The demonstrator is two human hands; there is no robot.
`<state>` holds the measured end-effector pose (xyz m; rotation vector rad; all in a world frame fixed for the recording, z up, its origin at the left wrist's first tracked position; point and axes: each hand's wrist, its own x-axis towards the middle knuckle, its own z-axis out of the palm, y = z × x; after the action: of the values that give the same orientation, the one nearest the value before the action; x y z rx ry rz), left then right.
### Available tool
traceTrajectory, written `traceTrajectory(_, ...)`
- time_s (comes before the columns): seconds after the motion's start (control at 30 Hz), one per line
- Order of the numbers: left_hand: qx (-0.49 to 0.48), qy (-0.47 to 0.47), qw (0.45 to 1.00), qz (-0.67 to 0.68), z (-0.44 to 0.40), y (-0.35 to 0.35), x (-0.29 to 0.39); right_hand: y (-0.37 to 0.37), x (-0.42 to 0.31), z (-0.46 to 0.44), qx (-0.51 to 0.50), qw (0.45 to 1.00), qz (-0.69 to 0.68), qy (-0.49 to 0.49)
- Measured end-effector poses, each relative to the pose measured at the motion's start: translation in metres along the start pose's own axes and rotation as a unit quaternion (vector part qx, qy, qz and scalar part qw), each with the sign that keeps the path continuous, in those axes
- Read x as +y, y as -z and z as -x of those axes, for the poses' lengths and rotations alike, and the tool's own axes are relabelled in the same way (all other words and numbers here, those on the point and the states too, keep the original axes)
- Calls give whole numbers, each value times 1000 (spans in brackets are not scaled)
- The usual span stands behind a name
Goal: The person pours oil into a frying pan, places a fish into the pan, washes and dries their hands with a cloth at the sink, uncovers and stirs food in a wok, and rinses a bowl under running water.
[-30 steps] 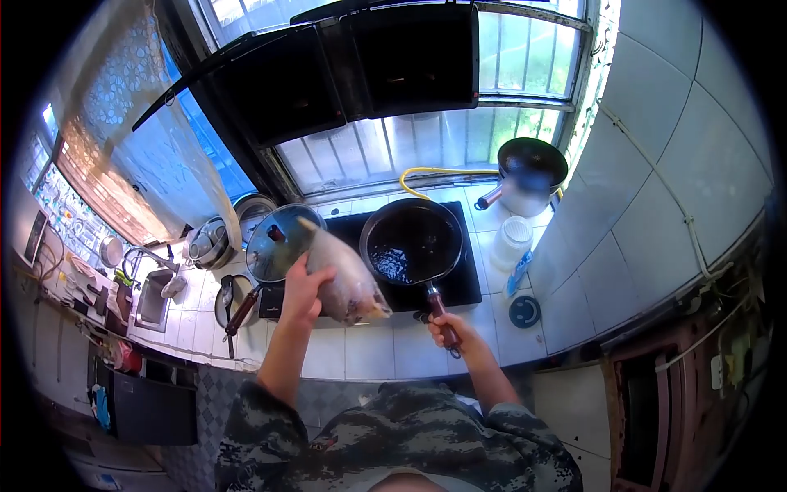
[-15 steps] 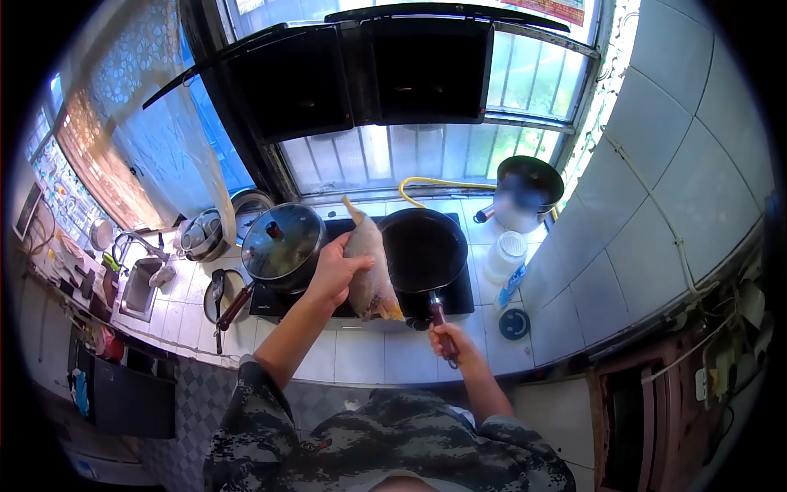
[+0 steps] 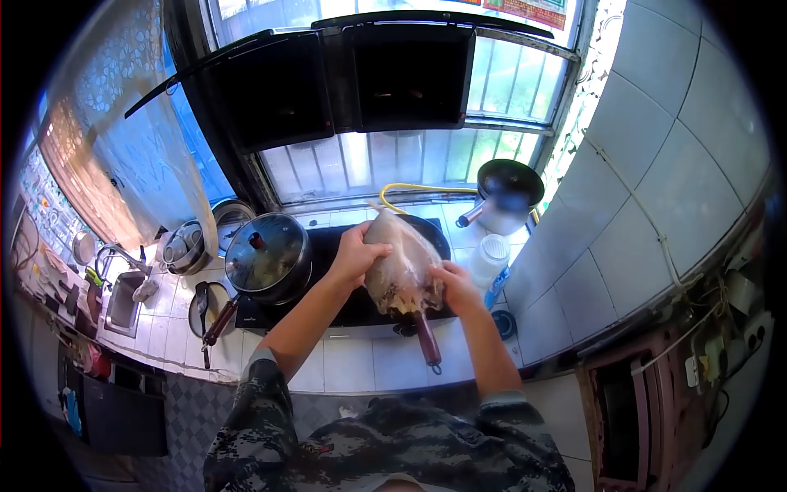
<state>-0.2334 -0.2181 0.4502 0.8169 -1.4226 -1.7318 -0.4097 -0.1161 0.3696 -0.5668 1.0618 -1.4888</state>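
A pale, flat fish (image 3: 402, 262) hangs spread over the frying pan (image 3: 428, 338), its narrow tail end pointing away and its ragged, cut end toward me. My left hand (image 3: 359, 256) grips its left side, thumb on top. At the right edge, my right hand (image 3: 456, 287) pinches it between fingers and thumb. The fish hides most of the pan; the brown handle sticks out below it. To the left, a pot with a glass lid (image 3: 267, 252) stands on the black cooktop (image 3: 328, 310).
A smaller pan (image 3: 510, 184) sits at the back right, near a clear plastic jar (image 3: 490, 252) and a round dark item (image 3: 503, 325). On the left are a dish with black utensils (image 3: 210, 308), stacked bowls (image 3: 185, 246) and a sink (image 3: 125, 303).
My right hand has let go of the pan handle and taken hold of the fish. The fish has moved right over the pan and now shows its broad face.
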Motion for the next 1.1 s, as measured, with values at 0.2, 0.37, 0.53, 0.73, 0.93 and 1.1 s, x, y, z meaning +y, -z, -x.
traceTrajectory(0.2, 130, -84, 943, -296, -80, 24, -114, -6, 5, -64, 209, 774, 587, 115)
traceTrajectory(0.37, 159, 63, 870, -462, -122, 28, -150, -2, 29, -123, 209, 681, 697, 81)
traceTrajectory(0.53, 136, 186, 807, -543, -132, 12, -143, -4, 42, -141, 198, 650, 731, 66)
traceTrajectory(0.73, 180, 63, 768, -611, -136, 17, -181, 0, 49, -141, 164, 623, 764, 43)
traceTrajectory(0.93, 103, -150, 702, -688, -87, 30, -94, 27, 18, -142, 232, 622, 744, 77)
traceTrajectory(1.1, 145, -214, 746, -614, 0, 43, -20, -2, -68, -58, 248, 653, 681, 222)
